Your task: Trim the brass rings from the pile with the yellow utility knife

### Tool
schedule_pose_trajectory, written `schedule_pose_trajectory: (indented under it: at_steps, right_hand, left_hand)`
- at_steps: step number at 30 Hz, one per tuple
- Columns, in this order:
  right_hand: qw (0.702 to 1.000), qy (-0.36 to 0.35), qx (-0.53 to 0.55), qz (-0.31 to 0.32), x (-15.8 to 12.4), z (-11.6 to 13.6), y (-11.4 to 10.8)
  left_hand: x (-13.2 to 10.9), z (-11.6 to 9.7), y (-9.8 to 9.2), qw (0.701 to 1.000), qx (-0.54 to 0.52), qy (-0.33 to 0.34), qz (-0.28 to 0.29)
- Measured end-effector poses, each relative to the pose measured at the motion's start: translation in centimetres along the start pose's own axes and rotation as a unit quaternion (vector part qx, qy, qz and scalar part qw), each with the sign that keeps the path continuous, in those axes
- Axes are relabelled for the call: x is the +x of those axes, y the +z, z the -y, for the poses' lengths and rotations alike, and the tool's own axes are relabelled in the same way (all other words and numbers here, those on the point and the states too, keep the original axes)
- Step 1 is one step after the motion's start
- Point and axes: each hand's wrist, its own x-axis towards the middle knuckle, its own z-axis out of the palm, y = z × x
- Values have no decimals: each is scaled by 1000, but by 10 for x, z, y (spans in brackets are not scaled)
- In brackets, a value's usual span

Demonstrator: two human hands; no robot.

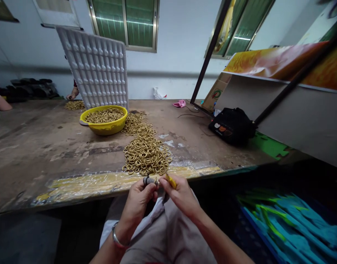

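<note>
At six o'clock from the heaped gold-coloured rings (146, 156), the left hand (136, 201) clamps its fingers (139, 186) on a black-banded grey piece (150, 180), the right hand (183, 193) on a yellow-handled tool (171, 182); the tool slipping could jab the left thumb (149, 190) or knock rings off the tabletop (61, 154).

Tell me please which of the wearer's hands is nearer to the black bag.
Right. The black bag lies beyond the right hand and to its right. The left hand is farther, beside the right hand on the side away from the bag.
</note>
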Motion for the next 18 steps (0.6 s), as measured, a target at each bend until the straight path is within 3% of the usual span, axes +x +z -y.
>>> schedule_pose_trajectory:
  at_steps: [4, 11, 18]
  right_hand:
    - [981, -45, -188, 31, -8, -7, -1]
    - [959, -14, -274, 71, -9, -12, -1]
    - [913, -52, -401, 57, -3, -22, -2]
  left_hand:
    - [2, 0, -3, 999, 32, 23, -5]
    - [4, 0, -8, 992, 120, 27, 1]
    - [8, -6, -9, 967, 249, 59, 12]
